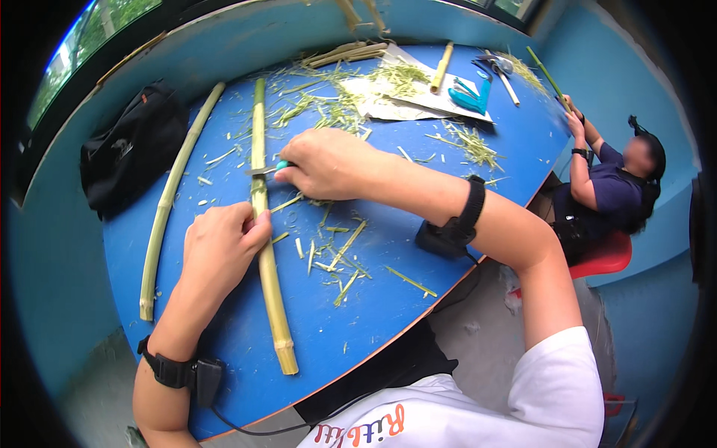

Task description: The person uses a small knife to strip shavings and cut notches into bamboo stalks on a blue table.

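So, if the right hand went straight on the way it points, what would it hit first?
The right hand would likely meet the stalk just beside it first: the knife it holds crosses that stalk in this view, though depth makes actual contact hard to judge.

The bare left hand (218,243) curls, thumb inward; the bare right hand (328,164) is fisted, right elbow (534,245) bent outward.
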Motion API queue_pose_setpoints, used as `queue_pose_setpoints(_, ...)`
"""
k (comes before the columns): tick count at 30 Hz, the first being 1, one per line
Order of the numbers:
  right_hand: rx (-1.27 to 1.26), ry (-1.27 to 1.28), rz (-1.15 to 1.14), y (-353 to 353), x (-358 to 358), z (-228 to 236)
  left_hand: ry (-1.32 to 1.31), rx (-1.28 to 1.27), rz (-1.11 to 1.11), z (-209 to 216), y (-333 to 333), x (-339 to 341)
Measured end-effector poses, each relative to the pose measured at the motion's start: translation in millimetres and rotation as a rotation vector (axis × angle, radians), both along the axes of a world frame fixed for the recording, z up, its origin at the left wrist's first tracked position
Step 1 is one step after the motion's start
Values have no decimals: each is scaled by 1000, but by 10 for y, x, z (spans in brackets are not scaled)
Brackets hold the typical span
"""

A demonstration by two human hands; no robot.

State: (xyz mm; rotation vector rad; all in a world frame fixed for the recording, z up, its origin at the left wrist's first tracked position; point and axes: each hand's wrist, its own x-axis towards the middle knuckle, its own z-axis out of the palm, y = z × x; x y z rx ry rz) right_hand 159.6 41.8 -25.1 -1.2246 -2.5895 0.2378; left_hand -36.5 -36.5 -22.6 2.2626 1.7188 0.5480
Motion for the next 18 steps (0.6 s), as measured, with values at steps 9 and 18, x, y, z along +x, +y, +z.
queue_pose_setpoints(9, 41, 57, 71, 42, 209, 71, 12, -10, -45, -1, 46, 112)
queue_pose_setpoints(18, 180, 37, -130, 696, 124, 82, -4, -6, -36, 20, 67, 175)
